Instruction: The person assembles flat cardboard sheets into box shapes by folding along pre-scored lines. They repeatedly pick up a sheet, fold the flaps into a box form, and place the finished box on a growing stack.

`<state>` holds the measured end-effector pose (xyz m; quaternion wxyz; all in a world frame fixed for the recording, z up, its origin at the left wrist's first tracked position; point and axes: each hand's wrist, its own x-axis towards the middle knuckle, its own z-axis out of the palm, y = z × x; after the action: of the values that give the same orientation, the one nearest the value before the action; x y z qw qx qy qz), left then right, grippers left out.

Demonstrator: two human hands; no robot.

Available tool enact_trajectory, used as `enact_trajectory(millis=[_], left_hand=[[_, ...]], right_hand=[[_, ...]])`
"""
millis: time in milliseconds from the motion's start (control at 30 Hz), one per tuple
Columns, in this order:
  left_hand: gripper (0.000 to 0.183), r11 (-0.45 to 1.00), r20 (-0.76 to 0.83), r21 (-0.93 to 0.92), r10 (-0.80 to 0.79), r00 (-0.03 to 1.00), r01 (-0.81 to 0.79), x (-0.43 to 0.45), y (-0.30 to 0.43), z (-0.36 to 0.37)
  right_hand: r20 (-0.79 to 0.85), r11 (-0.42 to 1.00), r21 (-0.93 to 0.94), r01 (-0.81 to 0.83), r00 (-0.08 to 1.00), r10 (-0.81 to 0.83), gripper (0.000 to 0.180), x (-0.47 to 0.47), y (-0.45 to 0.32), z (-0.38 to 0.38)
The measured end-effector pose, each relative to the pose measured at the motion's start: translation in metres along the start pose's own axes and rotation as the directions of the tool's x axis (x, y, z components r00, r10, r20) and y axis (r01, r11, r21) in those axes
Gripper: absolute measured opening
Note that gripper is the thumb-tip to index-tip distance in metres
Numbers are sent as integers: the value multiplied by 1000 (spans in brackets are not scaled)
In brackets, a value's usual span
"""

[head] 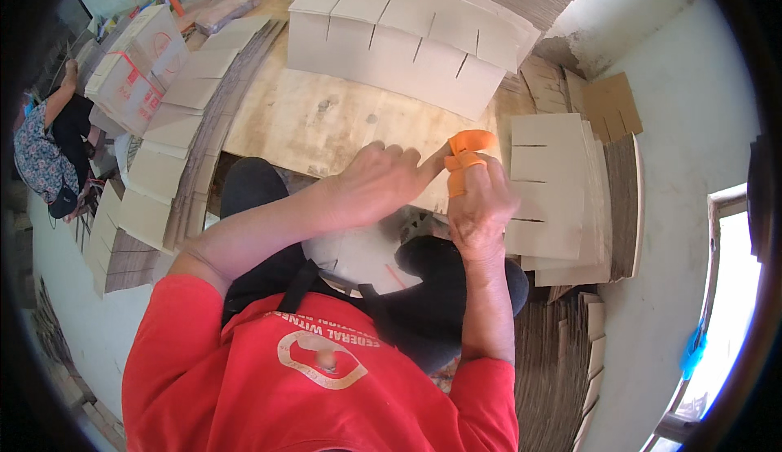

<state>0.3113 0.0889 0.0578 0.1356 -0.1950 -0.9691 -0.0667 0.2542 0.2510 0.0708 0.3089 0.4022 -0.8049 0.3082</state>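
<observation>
My left hand (382,177) reaches in from the left over the table's front edge, its knuckles bent and one finger stretched to the right. An orange strip (471,140), of cloth or tape, lies around or over that finger's tip. My right hand (482,204) is closed against the strip, with more orange about its fingers; which parts are wrapped and which are gripped cannot be told. Beyond both hands, a stack of slotted cardboard sheets (391,55) stands on the wooden table (348,116). Another slotted cardboard stack (547,189) is just right of my right hand.
A long row of cardboard pieces (177,116) runs along the left, beside a printed carton (143,67). At far left another person (46,146) bends over. More cardboard (544,372) is piled at lower right, near the wall and a bright window (727,305).
</observation>
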Motion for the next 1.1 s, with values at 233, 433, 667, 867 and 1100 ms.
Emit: enact_trajectory(millis=[233,433,667,867,1100], left_hand=[[100,-751,203,-649,-18,979,120,0,18,0],[103,-135,407,-909,-87,909,394,5,9,5],[68,996,196,41,-88,977,81,17,-17,10],[103,-254,266,-932,5,964,259,30,-14,20],[135,551,64,-832,-17,998,63,30,-18,63]], right_hand=[[52,938,295,-181,983,174,13,-17,15,26],[123,798,523,-300,953,278,7,-20,20,22],[155,880,389,-271,961,228,8,-23,19,28],[125,888,376,-265,964,235,7,-28,32,34],[224,855,408,-320,943,246,12,-40,31,36]])
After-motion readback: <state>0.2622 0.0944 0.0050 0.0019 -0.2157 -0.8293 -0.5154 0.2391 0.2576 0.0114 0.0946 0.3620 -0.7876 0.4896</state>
